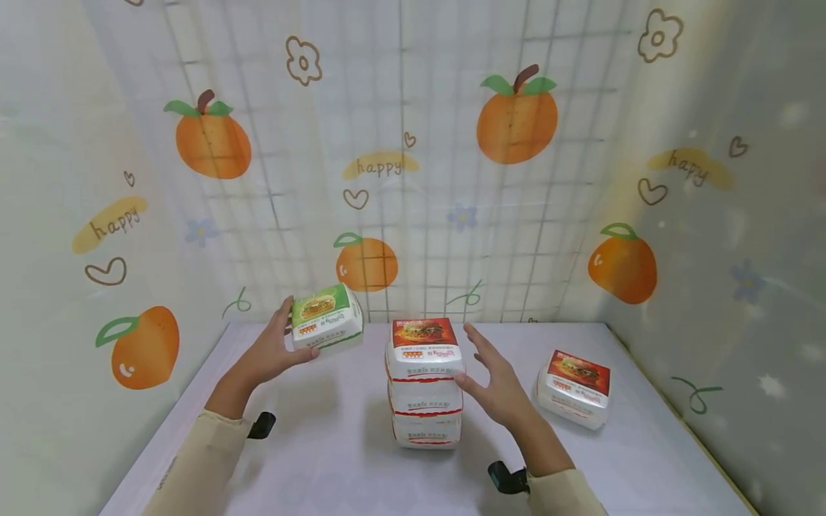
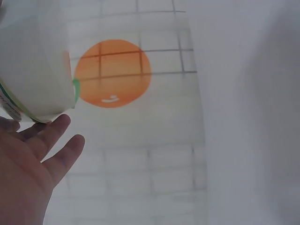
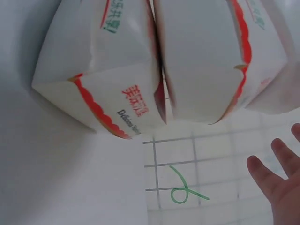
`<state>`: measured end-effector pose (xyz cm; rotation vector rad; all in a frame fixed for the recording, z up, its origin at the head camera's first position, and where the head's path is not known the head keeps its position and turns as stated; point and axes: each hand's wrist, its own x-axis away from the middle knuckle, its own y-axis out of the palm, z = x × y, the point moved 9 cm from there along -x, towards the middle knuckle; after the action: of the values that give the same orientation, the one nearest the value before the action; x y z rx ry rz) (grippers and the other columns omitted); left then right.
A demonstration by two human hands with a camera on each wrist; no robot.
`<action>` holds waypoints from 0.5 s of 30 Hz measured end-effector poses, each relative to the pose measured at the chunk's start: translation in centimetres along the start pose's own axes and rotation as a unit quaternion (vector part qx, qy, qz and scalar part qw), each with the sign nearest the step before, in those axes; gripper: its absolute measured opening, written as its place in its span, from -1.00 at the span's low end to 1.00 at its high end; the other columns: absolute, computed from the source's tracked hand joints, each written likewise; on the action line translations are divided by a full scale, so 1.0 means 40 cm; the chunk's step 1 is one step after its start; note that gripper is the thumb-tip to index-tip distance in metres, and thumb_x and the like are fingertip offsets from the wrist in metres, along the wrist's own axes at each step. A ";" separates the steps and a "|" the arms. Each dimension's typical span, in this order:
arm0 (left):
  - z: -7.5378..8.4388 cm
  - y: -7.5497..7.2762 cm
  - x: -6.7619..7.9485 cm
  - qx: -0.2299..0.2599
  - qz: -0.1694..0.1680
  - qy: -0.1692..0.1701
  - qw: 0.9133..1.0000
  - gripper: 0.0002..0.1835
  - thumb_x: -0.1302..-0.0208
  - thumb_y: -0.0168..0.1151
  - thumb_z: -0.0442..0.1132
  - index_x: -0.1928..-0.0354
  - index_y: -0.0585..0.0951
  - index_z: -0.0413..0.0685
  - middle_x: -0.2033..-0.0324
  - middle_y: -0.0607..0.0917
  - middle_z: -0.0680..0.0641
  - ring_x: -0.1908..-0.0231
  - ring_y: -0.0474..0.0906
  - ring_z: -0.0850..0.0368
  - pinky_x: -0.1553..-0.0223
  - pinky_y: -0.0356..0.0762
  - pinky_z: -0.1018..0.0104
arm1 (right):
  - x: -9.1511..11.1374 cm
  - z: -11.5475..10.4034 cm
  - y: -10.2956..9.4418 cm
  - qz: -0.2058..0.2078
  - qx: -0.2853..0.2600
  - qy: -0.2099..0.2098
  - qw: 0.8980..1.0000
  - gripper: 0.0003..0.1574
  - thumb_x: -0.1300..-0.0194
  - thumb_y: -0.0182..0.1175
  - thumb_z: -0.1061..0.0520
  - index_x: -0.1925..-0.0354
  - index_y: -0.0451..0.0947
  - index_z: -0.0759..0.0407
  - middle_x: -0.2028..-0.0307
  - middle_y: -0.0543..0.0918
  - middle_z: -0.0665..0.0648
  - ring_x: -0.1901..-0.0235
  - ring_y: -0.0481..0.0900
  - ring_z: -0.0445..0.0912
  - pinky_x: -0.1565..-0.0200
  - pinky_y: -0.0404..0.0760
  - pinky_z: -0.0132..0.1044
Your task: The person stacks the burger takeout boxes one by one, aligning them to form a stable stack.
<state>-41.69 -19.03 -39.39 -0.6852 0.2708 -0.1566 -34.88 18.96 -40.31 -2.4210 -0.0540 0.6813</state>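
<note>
In the head view my left hand (image 1: 274, 350) grips a green-topped burger box (image 1: 325, 315) above the table, thumb low on its near side and fingers at its left. The box is tilted. In the left wrist view the fingertips (image 2: 60, 124) lie along the edge of the pale box (image 2: 37, 61). A stack of three burger boxes (image 1: 424, 394) stands mid-table, the top one red-lidded. Beside its right side is my right hand (image 1: 493, 383), fingers spread, thumb at the top box's edge. The right wrist view shows the boxes' white sides (image 3: 122, 89) with red scalloped edges.
Another red-topped burger box (image 1: 574, 387) sits alone on the right of the white table (image 1: 310, 459). Behind the table hangs a pale curtain (image 1: 439, 251) printed with oranges, with side curtains at left and right. A grid shows through the back one.
</note>
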 end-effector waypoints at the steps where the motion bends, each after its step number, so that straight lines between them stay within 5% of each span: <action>1: 0.002 -0.004 0.000 0.001 0.002 0.001 1.000 0.35 0.06 0.43 0.31 -0.55 -0.29 0.13 -0.46 -0.01 -0.15 -0.32 0.19 -0.27 -0.09 0.42 -0.18 | -0.002 -0.003 -0.001 0.000 0.000 -0.003 1.000 0.04 -0.26 0.23 -0.21 -0.54 -0.04 -0.16 -0.46 0.15 0.17 -0.36 0.19 0.22 -0.16 0.35 0.26; 15: 0.045 -0.042 -0.020 0.007 0.021 0.019 1.000 0.30 0.00 0.39 0.30 -0.54 -0.32 0.22 -0.46 -0.02 -0.12 -0.32 0.15 -0.28 -0.02 0.49 -0.16 | -0.027 -0.023 -0.016 -0.001 0.010 -0.024 1.000 0.01 -0.27 0.18 -0.22 -0.54 -0.07 -0.23 -0.46 0.15 0.15 -0.31 0.26 0.27 -0.09 0.37 0.34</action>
<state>-42.02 -19.04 -36.81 -0.6637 0.3194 -0.1314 -35.30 18.74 -38.82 -2.3857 -0.0701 0.7348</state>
